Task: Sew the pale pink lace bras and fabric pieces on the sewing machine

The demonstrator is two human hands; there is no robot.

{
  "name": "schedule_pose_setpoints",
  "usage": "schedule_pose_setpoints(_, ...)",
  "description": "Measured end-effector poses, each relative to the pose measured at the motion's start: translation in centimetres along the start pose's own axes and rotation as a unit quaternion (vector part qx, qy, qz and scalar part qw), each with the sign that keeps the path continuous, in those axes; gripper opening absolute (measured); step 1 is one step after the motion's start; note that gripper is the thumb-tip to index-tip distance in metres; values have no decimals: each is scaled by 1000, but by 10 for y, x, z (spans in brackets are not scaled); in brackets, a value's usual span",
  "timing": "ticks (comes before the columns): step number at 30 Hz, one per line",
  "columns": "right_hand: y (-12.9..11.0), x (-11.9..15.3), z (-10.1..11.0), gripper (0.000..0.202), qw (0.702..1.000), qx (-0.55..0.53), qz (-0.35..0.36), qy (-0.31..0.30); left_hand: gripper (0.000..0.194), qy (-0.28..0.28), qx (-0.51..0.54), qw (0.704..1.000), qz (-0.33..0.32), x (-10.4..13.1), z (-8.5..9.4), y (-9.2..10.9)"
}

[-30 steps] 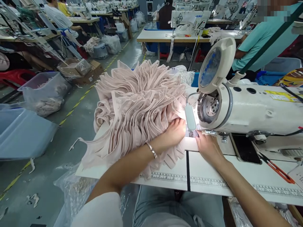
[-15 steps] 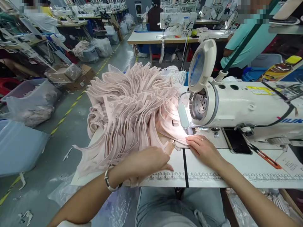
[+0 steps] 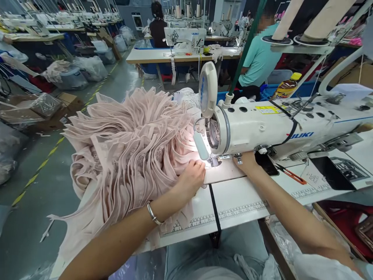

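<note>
My left hand (image 3: 194, 177) is at the right edge of a heap of pale pink fabric garments (image 3: 128, 155). Its fingers are bent closed on the pink cloth just left of the presser foot (image 3: 214, 161). Reaching under the arm of the white sewing machine (image 3: 250, 126), my right hand (image 3: 246, 161) is right of the needle area; its fingers are mostly hidden behind the machine's parts, so what they touch does not show. A lamp lights the cloth around the needle.
Right of my right hand lie a dark phone (image 3: 266, 163), orange-handled scissors (image 3: 294, 177) and a paper slip (image 3: 314, 175). A ruler strip (image 3: 241, 210) runs along the table's front edge. Behind the machine are a bottle (image 3: 287, 86) and a person in a turquoise top (image 3: 259, 58).
My left hand has moved up and right onto the cloth by the needle. My right hand has left the cloth's front edge and gone under the machine arm. The view has turned right.
</note>
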State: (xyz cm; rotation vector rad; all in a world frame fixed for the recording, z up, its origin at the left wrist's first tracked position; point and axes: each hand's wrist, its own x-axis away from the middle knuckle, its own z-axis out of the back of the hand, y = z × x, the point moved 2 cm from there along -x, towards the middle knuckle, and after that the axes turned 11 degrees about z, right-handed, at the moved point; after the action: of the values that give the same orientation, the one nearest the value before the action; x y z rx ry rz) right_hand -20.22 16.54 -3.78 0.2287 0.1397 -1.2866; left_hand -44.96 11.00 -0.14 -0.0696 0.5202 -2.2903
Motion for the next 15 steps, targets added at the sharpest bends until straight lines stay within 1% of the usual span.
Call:
schedule_pose_setpoints(2,-10,10,0,29,1000,-1,-16,3,11,21,17,1000,-7,0,-3,-5)
schedule_pose_setpoints(4,-17,21,3,28,999,-10,-26,30,14,25,38,999,-4,1,-7,-11)
schedule_pose_setpoints(6,-24,30,7,28,996,-32,-16,77,16,33,73,997,6,3,-13,-16)
schedule_pose_setpoints(8,-32,36,11,27,991,-77,14,110,15,57,141,988,2,6,-20,-21)
schedule_pose_setpoints(9,-37,38,12,25,988,-110,32,107,16,74,182,981,-5,7,-26,-23)
schedule_pose_setpoints(11,-46,40,11,19,979,-180,65,74,23,105,257,960,-27,9,-37,-29)
schedule_pose_setpoints(12,-51,41,11,17,976,-194,75,61,27,114,285,951,-35,9,-43,-33)
schedule_pose_setpoints(13,-55,42,11,17,977,-188,83,55,30,118,304,945,-36,8,-49,-36)
schedule_pose_setpoints(15,-61,43,12,19,985,-134,89,63,34,114,315,942,-20,7,-56,-44)
